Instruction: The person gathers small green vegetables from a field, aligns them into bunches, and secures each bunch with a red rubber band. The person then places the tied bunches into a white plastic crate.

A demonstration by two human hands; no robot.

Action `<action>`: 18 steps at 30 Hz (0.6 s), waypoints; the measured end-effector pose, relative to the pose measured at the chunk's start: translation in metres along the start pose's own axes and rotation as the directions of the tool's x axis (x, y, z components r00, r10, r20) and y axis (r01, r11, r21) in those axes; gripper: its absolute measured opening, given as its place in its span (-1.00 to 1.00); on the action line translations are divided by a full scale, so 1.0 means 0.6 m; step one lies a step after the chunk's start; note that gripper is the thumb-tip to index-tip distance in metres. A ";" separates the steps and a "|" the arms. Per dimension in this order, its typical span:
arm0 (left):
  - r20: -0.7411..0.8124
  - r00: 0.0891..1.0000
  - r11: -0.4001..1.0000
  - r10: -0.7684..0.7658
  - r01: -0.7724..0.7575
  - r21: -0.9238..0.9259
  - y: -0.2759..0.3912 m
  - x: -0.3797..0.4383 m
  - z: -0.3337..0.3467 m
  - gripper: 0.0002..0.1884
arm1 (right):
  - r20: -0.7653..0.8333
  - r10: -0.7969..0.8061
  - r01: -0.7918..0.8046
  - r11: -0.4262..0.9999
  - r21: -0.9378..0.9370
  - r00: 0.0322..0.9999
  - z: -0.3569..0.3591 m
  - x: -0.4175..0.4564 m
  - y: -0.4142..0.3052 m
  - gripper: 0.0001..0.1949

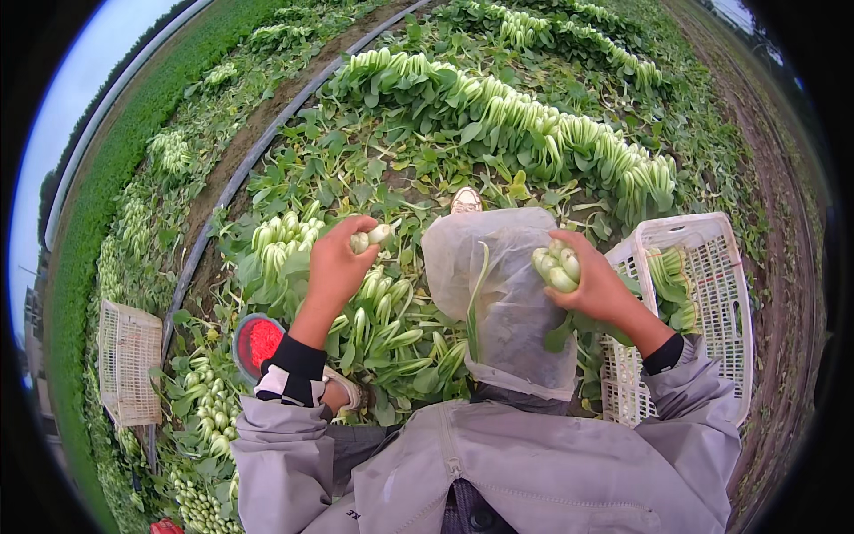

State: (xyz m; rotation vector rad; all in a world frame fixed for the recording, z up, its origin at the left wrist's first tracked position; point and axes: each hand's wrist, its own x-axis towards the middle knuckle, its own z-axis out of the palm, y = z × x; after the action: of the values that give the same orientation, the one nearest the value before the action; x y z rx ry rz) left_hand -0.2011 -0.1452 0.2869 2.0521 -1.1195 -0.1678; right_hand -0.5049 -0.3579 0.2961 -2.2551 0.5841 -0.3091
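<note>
My left hand point(345, 257) is closed around a couple of bok choy heads point(371, 237), their pale stem ends showing past the fingers. In my right hand point(585, 276) is a bunch of bok choy point(558, 265), pale ends towards the middle and green leaves hanging below the wrist. A translucent plastic sheet point(514, 307) covers my knee between the hands, with one loose leaf stalk point(479, 294) on it. Loose bok choy point(383, 334) lies on the ground below my left hand, and a stacked pile point(283, 240) sits just to its left.
A white plastic crate point(724, 320) holding bundled greens stands at right; another crate point(130, 364) is at far left. A bowl of red material point(260, 344) sits beside my left forearm. A long row of bok choy point(520, 117) crosses the field ahead. A grey hose point(250, 160) runs along the left.
</note>
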 end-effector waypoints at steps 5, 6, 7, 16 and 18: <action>0.466 0.881 0.612 -0.080 0.412 -0.675 0.108 -0.032 0.043 -0.65 | 0.041 -0.011 0.010 1.000 0.029 0.999 -0.001 0.000 -0.018 -0.22; 0.538 0.838 0.540 -0.091 0.495 -0.681 0.119 -0.044 0.068 -0.65 | 0.051 -0.030 0.027 0.999 0.046 0.998 0.002 0.004 -0.020 -0.22; 0.609 0.788 0.462 -0.088 0.574 -0.676 0.127 -0.054 0.097 -0.64 | 0.058 -0.045 0.042 0.997 0.059 0.997 0.003 0.006 -0.021 -0.22; 0.412 0.869 0.371 -0.273 0.491 -0.788 0.142 -0.085 0.207 -0.68 | 0.102 0.011 -0.020 0.996 0.087 0.995 0.008 0.020 -0.049 -0.21; 0.393 0.864 0.325 -0.313 0.487 -0.811 0.154 -0.089 0.204 -0.68 | 0.116 0.089 -0.103 0.987 0.123 0.989 0.007 0.020 -0.070 -0.20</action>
State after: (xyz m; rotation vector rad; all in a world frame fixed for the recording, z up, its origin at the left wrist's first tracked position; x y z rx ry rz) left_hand -0.3489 -0.2029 0.2533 1.2370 -0.3458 -1.0019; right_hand -0.4800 -0.3360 0.3245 -2.0980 0.5951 -0.1675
